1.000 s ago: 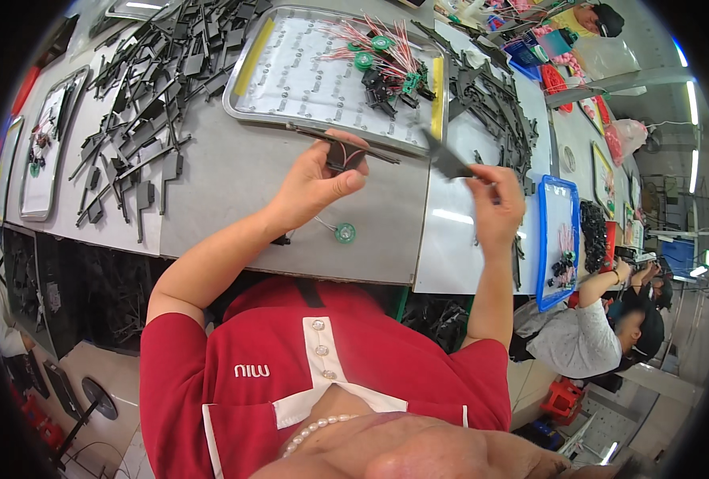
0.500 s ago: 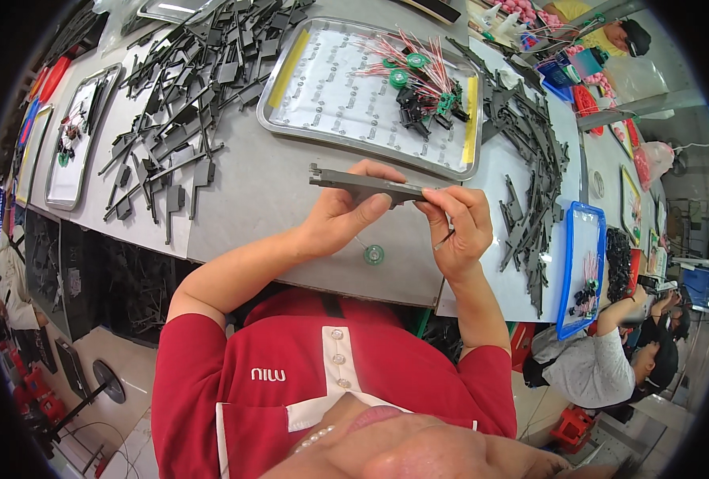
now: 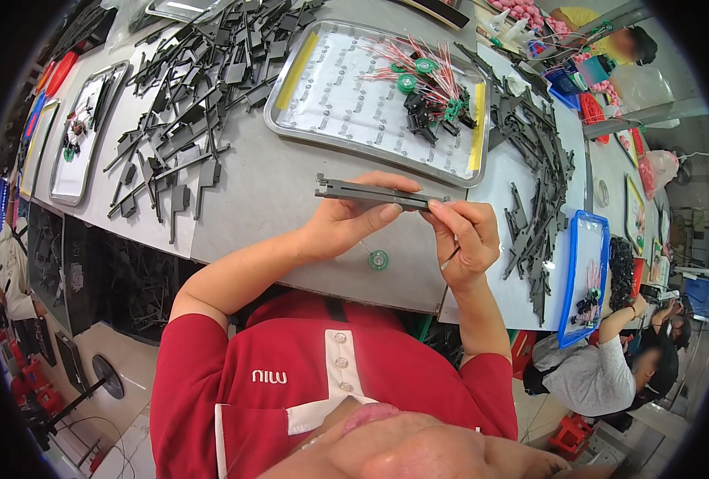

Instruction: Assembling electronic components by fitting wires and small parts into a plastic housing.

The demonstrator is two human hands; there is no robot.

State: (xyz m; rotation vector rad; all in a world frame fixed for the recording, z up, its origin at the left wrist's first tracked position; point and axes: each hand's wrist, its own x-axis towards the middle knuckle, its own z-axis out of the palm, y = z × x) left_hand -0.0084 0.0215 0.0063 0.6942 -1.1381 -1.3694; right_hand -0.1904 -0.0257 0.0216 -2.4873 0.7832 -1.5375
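Observation:
A long, slim dark-grey plastic bar point(image 3: 354, 192) is held level above the table's front part. My left hand point(image 3: 354, 222) grips it with the thumb on the near side and fingers behind; its notched end sticks out to the left. My right hand point(image 3: 468, 238) pinches the bar's right end between thumb and fingers. A thin dark stick-like item point(image 3: 451, 256), its kind unclear, shows against the right palm. Below the bar is a round green disc point(image 3: 378, 260), with a thin pale wire running up toward my left hand. Where that wire ends is hidden.
A metal tray point(image 3: 354, 132) beyond my hands bears green discs, red-and-white wires and black parts. Heaps of dark plastic parts point(image 3: 203, 104) lie left, more point(image 3: 530, 152) right. A blue tray point(image 3: 567, 279) stands at right; a co-worker in grey point(image 3: 586, 367) sits beyond it.
The bar has been turned a little, so a grooved side now shows along its length. Both hands keep their hold. The whole view has shifted slightly.

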